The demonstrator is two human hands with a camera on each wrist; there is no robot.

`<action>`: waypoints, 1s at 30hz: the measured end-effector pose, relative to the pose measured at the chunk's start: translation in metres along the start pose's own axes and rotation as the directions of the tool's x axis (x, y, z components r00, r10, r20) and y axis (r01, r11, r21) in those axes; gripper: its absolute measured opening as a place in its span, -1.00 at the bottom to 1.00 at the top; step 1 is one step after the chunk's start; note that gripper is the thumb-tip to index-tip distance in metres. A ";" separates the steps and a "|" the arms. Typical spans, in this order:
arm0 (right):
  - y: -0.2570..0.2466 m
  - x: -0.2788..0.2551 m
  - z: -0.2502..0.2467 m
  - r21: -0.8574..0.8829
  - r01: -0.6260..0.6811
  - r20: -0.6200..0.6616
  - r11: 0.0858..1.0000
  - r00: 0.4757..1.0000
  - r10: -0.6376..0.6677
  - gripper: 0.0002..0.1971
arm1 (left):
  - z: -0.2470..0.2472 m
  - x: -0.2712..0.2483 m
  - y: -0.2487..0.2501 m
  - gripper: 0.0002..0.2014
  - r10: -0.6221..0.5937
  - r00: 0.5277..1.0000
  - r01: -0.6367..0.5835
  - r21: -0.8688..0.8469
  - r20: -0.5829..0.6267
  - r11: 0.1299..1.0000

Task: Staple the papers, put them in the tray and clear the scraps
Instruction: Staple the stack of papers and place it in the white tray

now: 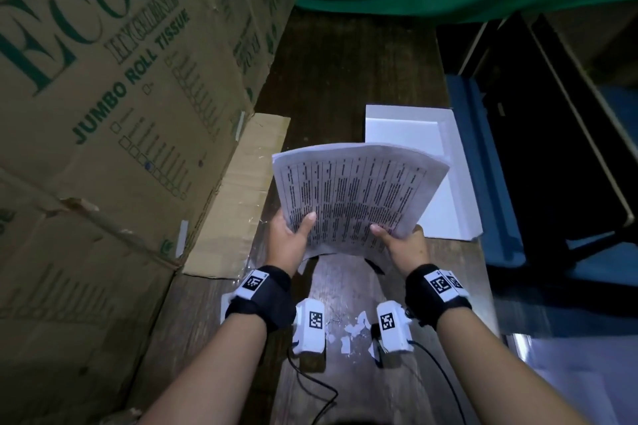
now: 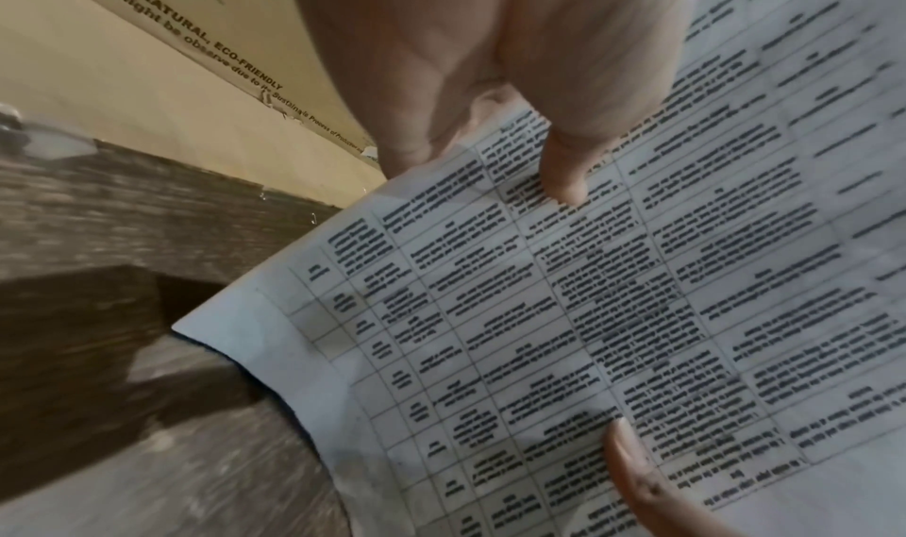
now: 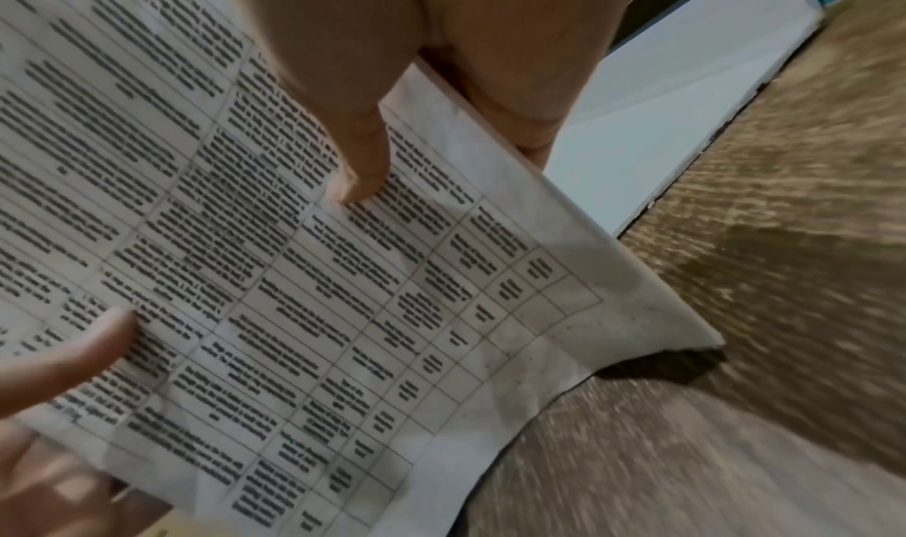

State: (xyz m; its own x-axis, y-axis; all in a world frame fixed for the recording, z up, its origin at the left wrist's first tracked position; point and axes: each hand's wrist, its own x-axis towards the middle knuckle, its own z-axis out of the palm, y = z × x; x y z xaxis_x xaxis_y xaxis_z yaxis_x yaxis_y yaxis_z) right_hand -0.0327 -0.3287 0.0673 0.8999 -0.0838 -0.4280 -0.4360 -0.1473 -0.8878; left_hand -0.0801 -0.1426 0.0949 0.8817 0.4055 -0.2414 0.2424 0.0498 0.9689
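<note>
Pinching the near edge of the papers, our left hand and right hand each set a thumb on the printed face with the fingers curled underneath. We hold the stack above the desk, its far edge over the near part of the white tray. It bows between our grips, so we judge it light, floppy and apt to fan apart; both corners seem the right hold. Whether a staple binds it, we cannot tell. Torn scraps lie on the desk between our wrists, beside a large cardboard box.
</note>
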 end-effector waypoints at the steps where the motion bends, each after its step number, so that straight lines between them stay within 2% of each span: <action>1: -0.003 -0.002 -0.001 0.004 0.005 0.014 1.000 1.000 -0.005 -0.56 | 0.000 0.000 0.001 -0.73 0.007 1.000 -0.007 0.009 0.004 1.000; 3: -0.009 -0.005 -0.002 -0.010 0.033 0.019 0.999 0.999 -0.033 -0.61 | -0.002 -0.002 0.005 -0.73 0.010 1.000 -0.010 0.019 0.019 1.000; 7: -0.021 -0.002 -0.007 -0.008 0.086 0.004 0.996 0.996 -0.086 -0.56 | -0.011 0.002 0.027 -0.79 0.082 0.996 -0.082 -0.008 0.046 0.997; 9: -0.025 0.000 -0.010 0.007 0.064 -0.021 0.998 0.998 -0.064 -0.50 | -0.014 0.005 0.045 -0.84 0.130 0.990 -0.129 -0.024 0.051 0.991; 11: -0.023 0.000 -0.011 0.002 0.044 -0.030 0.999 0.999 -0.044 -0.53 | -0.014 0.006 0.059 -0.84 0.175 0.983 -0.174 -0.031 0.052 0.984; 14: -0.014 -0.003 -0.011 -0.086 0.032 -0.002 0.996 0.999 -0.032 -0.52 | -0.010 0.002 0.060 -0.86 0.171 0.984 -0.172 0.008 0.053 0.985; 16: -0.019 -0.010 -0.014 -0.113 0.080 -0.007 0.990 0.997 -0.081 -0.51 | -0.007 0.001 0.053 -0.85 0.158 0.986 -0.160 0.044 0.042 0.986; 18: -0.035 -0.021 -0.020 -0.048 0.170 -0.062 0.984 0.983 -0.173 -0.42 | -0.006 0.002 0.047 -0.86 0.156 0.987 -0.157 0.056 0.029 0.986; 19: -0.046 -0.028 -0.023 -0.018 0.264 -0.106 0.964 0.958 -0.265 -0.32 | -0.006 0.002 0.046 -0.86 0.154 0.988 -0.156 0.057 0.025 0.986; 20: -0.058 -0.035 -0.027 -0.030 0.387 -0.159 0.922 0.909 -0.386 -0.20 | -0.006 0.003 0.046 -0.85 0.152 0.988 -0.153 0.054 0.022 0.987; 21: -0.069 -0.043 -0.029 -0.080 0.517 -0.196 0.852 0.830 -0.522 -0.11 | -0.005 0.004 0.046 -0.84 0.148 0.989 -0.148 0.049 0.018 0.988; 23: -0.084 -0.052 -0.032 -0.267 0.705 -0.212 0.657 0.622 -0.754 -0.05 | -0.005 0.006 0.047 -0.83 0.143 0.990 -0.143 0.047 0.020 0.989; 24: -0.087 -0.053 -0.031 -0.367 0.745 -0.189 0.557 0.527 -0.829 -0.09 | -0.005 0.006 0.047 -0.82 0.143 0.989 -0.144 0.049 0.026 0.988; 25: -0.090 -0.052 -0.030 -0.446 0.753 -0.156 0.484 0.467 -0.870 -0.16 | -0.004 0.007 0.047 -0.81 0.143 0.989 -0.144 0.051 0.028 0.988; 27: -0.089 -0.051 -0.026 -0.541 0.733 -0.107 0.413 0.427 -0.898 -0.34 | -0.004 0.008 0.047 -0.78 0.140 0.990 -0.141 0.048 0.031 0.989; 30: -0.085 -0.046 -0.025 -0.570 0.704 -0.098 0.424 0.455 -0.885 -0.59 | -0.003 0.009 0.048 -0.78 0.168 0.985 -0.170 0.047 0.040 0.984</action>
State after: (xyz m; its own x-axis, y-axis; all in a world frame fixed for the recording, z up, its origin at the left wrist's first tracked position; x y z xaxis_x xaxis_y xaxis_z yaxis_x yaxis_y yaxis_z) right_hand -0.0379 -0.3366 0.1665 0.7942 -0.0039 0.6077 0.4417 -0.6830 -0.5817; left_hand -0.0619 -0.1342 0.1400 0.9254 0.3711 -0.0768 0.1077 -0.0632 0.9922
